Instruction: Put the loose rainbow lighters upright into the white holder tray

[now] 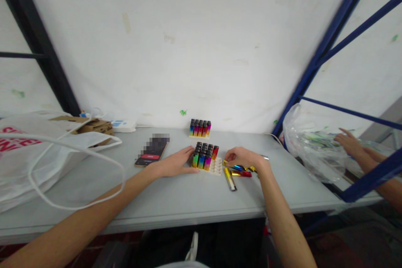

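Note:
Black-topped, rainbow-coloured lighters (202,157) stand upright in rows in a cream tray (215,171) with round holes. Bare holes show along its right side, with one red lighter (215,152) at the back of that part. My left hand (177,162) lies at the tray's left side, fingers stretched and thumb apart, fingertips at the lighters' edge. Just right of the tray, my right hand (243,157) curls its fingers down on a gold lighter (225,163), partly hidden. Beside it lie a yellow lighter (230,179), a red one (241,173) and others partly covered by the hand.
A second lighter tray (199,136) stands near the wall. A phone (153,150) lies left, beyond my forearm. White bags (19,167), a cable (78,207) and cardboard (91,125) crowd the far left. Past the blue frame (309,71), another person's hand (350,142) is over a plastic bag (301,150).

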{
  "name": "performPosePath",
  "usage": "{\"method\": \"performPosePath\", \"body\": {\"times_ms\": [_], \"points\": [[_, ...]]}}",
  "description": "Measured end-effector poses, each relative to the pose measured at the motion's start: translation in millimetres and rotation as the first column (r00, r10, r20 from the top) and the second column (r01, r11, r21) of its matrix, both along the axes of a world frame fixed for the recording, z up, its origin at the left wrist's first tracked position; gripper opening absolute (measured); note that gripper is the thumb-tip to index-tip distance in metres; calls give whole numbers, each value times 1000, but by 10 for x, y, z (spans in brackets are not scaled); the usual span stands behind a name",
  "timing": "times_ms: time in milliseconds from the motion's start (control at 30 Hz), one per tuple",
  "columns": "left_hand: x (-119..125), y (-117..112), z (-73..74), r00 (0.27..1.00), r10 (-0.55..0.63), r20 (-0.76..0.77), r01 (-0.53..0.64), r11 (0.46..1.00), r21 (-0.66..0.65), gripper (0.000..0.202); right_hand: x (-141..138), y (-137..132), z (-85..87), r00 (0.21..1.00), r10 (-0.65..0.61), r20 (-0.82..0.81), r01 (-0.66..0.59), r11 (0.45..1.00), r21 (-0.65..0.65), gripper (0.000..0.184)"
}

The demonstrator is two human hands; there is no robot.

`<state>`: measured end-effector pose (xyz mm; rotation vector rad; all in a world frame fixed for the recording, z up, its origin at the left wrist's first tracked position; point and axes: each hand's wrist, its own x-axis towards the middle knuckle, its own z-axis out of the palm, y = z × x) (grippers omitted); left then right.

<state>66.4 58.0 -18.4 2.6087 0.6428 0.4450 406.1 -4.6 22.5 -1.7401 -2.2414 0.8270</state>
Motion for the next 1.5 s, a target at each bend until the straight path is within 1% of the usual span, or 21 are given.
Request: {"method": "performPosePath", "body": {"times_ms": [67, 133, 200, 267, 433, 500, 600, 733, 800, 833, 933, 1000, 1133, 1200, 1333, 1400, 1500], "points": [[6, 2, -2, 1000, -3, 3, 3, 1000, -21, 83, 0, 18, -8, 1000, 4, 28, -6, 999, 52, 18], [5, 7, -5, 1000, -3, 4, 3, 1000, -26, 83, 6, 35, -14, 998, 2, 56, -10, 991, 136, 16], [-2, 9, -7, 1000, -5, 6, 5, 1000, -24, 82, 18, 48, -18, 997, -9, 73, -9, 970, 243, 15], [-9, 8, -4, 1000, -7, 10, 7, 1000, -19, 81, 32, 50, -17, 998, -22, 56, 3, 946, 324, 14], [-8, -1, 13, 1000, 2, -7, -2, 1000, -18, 82, 12, 25, 16, 993, 3, -118, 39, 936, 351, 13], [-3, -1, 15, 1000, 12, -21, -12, 1000, -21, 82, -16, 19, 33, 978, 29, -208, 57, 917, 394, 17], [0, 1, 16, 999, 18, -34, -19, 1000, -25, 83, -53, 24, 47, 935, 42, -352, 132, 879, 457, 27], [-5, -10, 35, 1000, -2, -16, 1, 1000, -20, 81, -72, 41, 50, 840, 48, -540, 240, 860, 450, 43], [-7, -21, 51, 1000, 5, -21, -6, 1000, -23, 81, -78, 43, 61, 813, 32, -582, 271, 863, 427, 48], [-7, -27, 58, 1000, 10, -28, -11, 1000, -26, 82, -81, 41, 71, 813, 14, -582, 283, 864, 417, 50], [-7, -35, 69, 999, 8, -38, -9, 1000, -22, 83, -101, 27, 106, 847, -40, -529, 302, 856, 420, 54], [-7, -34, 69, 999, 6, -35, -6, 1000, -16, 84, -123, 14, 121, 853, -50, -519, 305, 855, 419, 56], [-4, -30, 61, 999, 21, -50, -22, 1000, -14, 85, -171, -12, 130, 795, -53, -604, 300, 900, 316, 57], [-3, -30, 59, 998, 28, -57, -29, 999, -14, 86, -184, -25, 139, 797, -56, -602, 295, 905, 306, 57], [-5, -33, 62, 997, 29, -66, -30, 999, -18, 87, -191, -45, 164, 861, -52, -506, 301, 854, 425, 55], [-6, -33, 63, 997, 28, -70, -30, 999, -27, 88, -191, -47, 164, 869, -86, -487, 333, 830, 448, 54], [-6, -29, 61, 999, 17, -52, -18, 999, -29, 85, -186, -37, 150, 860, -159, -485, 405, 790, 460, 53]]}}
